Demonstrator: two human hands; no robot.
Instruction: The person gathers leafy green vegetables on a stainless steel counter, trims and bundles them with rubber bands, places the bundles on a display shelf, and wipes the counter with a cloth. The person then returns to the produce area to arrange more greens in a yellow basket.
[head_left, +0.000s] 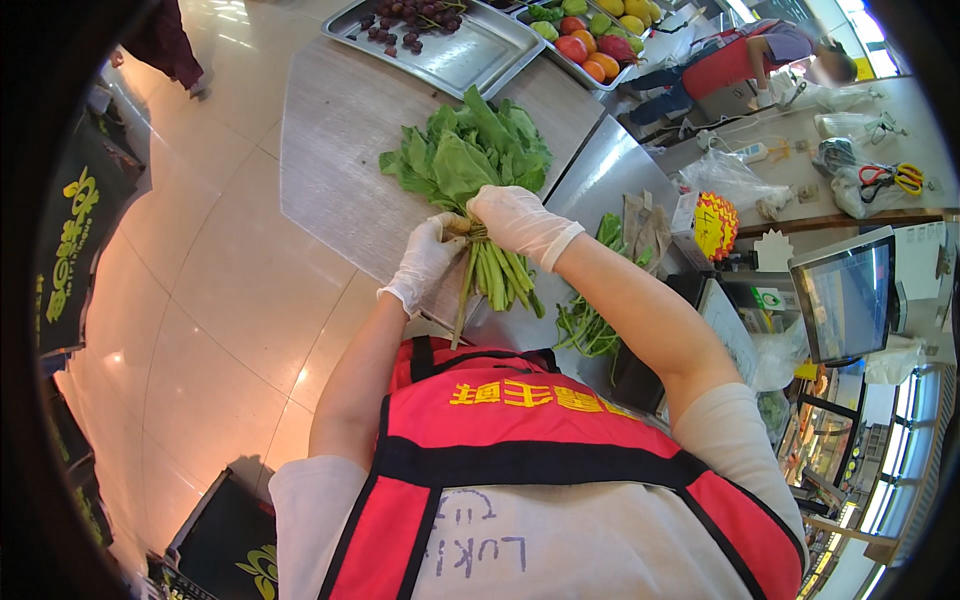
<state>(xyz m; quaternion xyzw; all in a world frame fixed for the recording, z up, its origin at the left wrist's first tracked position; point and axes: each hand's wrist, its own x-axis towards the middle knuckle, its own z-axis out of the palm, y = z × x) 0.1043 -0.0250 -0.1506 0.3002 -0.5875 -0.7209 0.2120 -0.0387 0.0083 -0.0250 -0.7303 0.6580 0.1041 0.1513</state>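
A bunch of leafy green vegetables (469, 154) lies over the counter, its leaves pointing away from me and its cut stems (499, 277) towards my apron. A thin brown tie (462, 304) goes around the stems, and one loose end hangs down beside them. My left hand (426, 259), in a pale translucent glove, pinches at the tied part from the left. From the right, my gloved right hand (521, 219) closes over the stems just below the leaves. Its fingertips are partly hidden, so whether they grip the tie too cannot be seen.
Beyond the greens stand a metal tray (480, 56) with grapes and another tray (592, 81) of mixed fruit. Loose greens (589, 326) and a brown cloth (646, 229) lie right. Further right are a screen (844, 296), scissors (892, 180) and a person (720, 71) in a red apron.
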